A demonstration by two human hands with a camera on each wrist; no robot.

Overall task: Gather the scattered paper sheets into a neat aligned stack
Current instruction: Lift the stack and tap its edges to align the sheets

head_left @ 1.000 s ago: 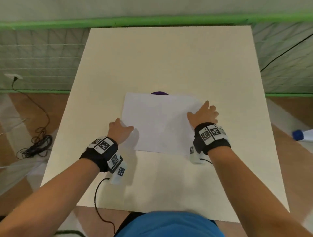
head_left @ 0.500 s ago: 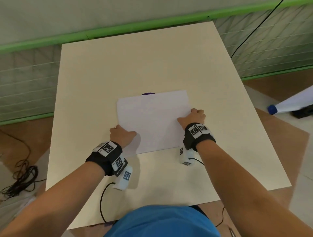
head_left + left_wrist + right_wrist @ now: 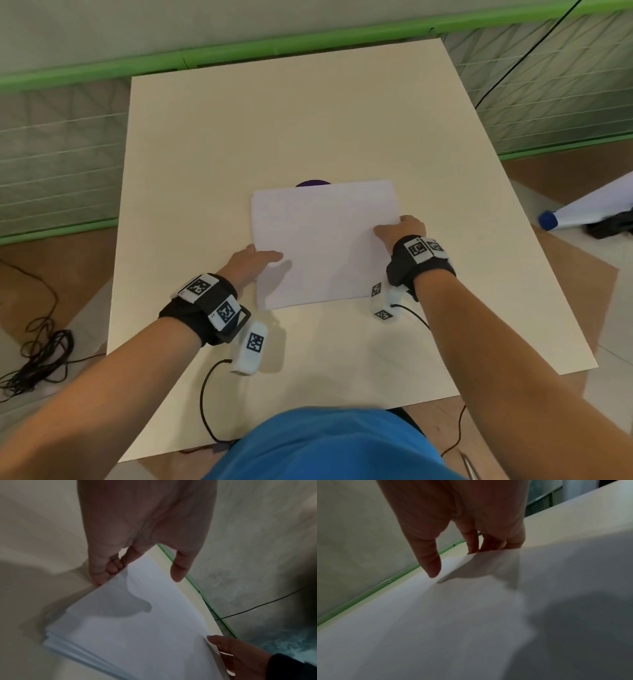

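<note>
A stack of white paper sheets (image 3: 325,243) lies in the middle of the cream table (image 3: 308,113). My left hand (image 3: 253,260) is at the stack's left edge, thumb over the top sheet. In the left wrist view its fingers (image 3: 109,568) curl against that edge and the thumb hovers just above the paper stack (image 3: 137,622), whose near corner is slightly fanned. My right hand (image 3: 400,228) grips the right edge. There its fingers (image 3: 474,545) tuck under the lifted paper stack (image 3: 453,615) with the thumb above.
A purple object (image 3: 313,182) peeks out from behind the stack's far edge. Beside the table on the right lies a white thing with a blue cap (image 3: 582,209). Coiled black cables (image 3: 37,356) lie on the floor at the left. A green rail (image 3: 239,54) runs beyond the table.
My right hand has gone from lying flat on the paper to curling round the right edge, a little nearer me. The left hand stays at the left edge. The head view has shifted.
</note>
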